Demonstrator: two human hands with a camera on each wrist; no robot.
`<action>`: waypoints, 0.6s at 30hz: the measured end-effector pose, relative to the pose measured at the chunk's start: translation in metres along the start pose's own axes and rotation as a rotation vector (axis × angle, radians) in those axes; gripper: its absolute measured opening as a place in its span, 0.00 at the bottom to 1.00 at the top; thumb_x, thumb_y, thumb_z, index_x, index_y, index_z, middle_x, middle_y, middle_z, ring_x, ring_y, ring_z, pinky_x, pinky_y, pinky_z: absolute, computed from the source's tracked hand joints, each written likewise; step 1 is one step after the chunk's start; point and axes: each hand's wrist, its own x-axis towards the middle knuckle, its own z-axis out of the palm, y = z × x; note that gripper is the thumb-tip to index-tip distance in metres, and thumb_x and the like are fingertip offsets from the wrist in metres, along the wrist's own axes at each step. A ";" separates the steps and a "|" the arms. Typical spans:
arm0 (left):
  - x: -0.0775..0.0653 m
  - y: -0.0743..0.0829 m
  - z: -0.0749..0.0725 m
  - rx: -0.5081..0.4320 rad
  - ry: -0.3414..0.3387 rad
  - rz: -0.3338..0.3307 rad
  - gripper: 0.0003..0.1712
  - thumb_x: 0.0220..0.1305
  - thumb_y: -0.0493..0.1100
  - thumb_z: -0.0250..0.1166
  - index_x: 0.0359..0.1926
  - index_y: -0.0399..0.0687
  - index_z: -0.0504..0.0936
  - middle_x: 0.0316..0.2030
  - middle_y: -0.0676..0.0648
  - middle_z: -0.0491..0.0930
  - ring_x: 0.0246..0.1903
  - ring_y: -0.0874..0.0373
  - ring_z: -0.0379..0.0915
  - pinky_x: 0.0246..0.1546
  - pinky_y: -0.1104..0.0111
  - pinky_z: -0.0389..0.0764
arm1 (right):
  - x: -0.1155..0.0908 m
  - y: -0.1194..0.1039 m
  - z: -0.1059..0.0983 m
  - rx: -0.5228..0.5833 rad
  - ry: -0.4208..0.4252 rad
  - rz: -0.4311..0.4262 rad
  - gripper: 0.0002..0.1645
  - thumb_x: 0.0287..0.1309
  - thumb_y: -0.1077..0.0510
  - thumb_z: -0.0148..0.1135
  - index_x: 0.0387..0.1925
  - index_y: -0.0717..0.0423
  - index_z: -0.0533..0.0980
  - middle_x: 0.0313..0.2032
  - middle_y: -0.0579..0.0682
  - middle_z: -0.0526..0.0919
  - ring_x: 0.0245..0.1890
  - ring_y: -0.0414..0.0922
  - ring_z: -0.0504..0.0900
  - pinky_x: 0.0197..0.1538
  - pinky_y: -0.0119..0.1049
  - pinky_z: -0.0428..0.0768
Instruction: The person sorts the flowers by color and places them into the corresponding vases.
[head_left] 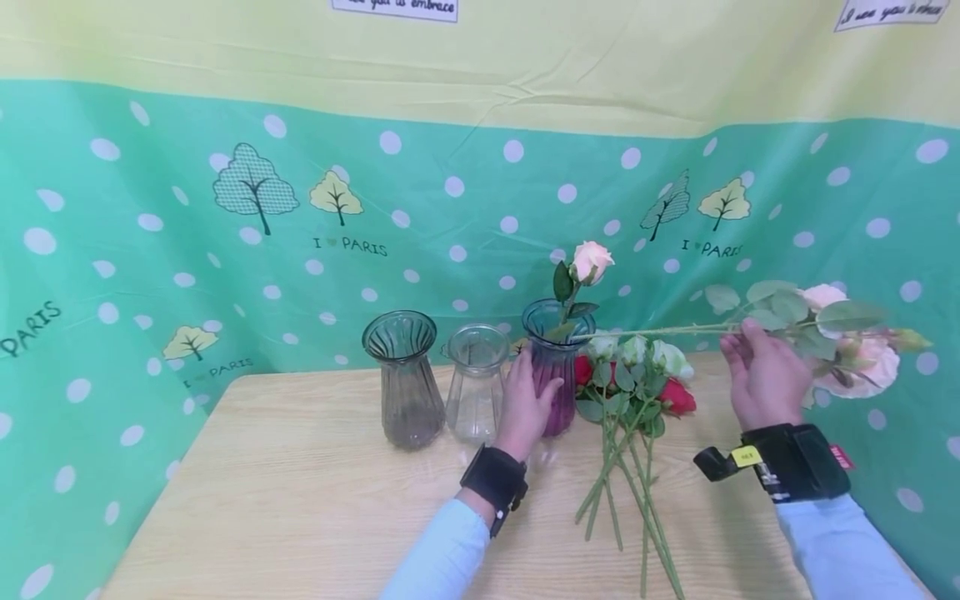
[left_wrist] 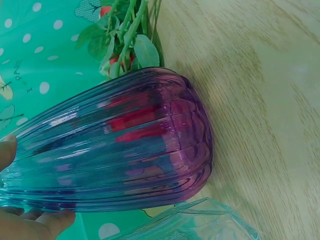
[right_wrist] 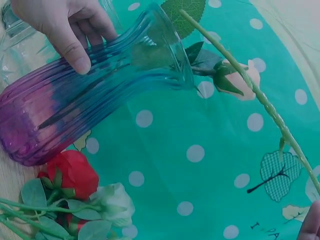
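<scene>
left hand (head_left: 527, 407) grips purple-blue vase (head_left: 562, 363); right hand (head_left: 770, 379) grips pink-flowered stem (head_left: 667, 332); pink rose (head_left: 592, 262) stands in vase

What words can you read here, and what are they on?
"I PARIS", heart between: cloth, three times.
"PARIS": cloth, far left.
"you", "embrace": top left label; rest unclear.
"I see you": top right label; rest unclear.
Too blurred to read: yellow tag, red tag and white marks on the right wristband.

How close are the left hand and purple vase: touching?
Touching: in the right wrist view, the left hand grips the purple vase, thumb against it.
</scene>
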 end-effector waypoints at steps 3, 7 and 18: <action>0.000 0.000 -0.001 0.000 -0.001 -0.001 0.41 0.63 0.52 0.59 0.69 0.36 0.55 0.66 0.37 0.62 0.66 0.45 0.59 0.66 0.57 0.65 | 0.001 0.004 0.006 -0.014 0.034 -0.028 0.16 0.47 0.62 0.70 0.39 0.58 0.75 0.35 0.49 0.79 0.37 0.42 0.78 0.42 0.27 0.82; -0.001 0.000 0.000 0.003 -0.005 -0.003 0.41 0.63 0.53 0.59 0.69 0.37 0.55 0.66 0.38 0.62 0.66 0.46 0.59 0.67 0.58 0.64 | 0.001 0.009 0.013 -0.026 0.045 -0.077 0.12 0.48 0.63 0.70 0.35 0.60 0.76 0.35 0.50 0.79 0.35 0.43 0.78 0.40 0.27 0.83; 0.001 -0.002 0.003 -0.006 -0.006 -0.005 0.42 0.63 0.53 0.59 0.69 0.37 0.55 0.67 0.37 0.61 0.67 0.45 0.58 0.67 0.57 0.63 | -0.002 0.023 0.033 -0.072 0.017 -0.275 0.06 0.49 0.68 0.67 0.28 0.67 0.77 0.27 0.55 0.81 0.24 0.45 0.81 0.31 0.30 0.84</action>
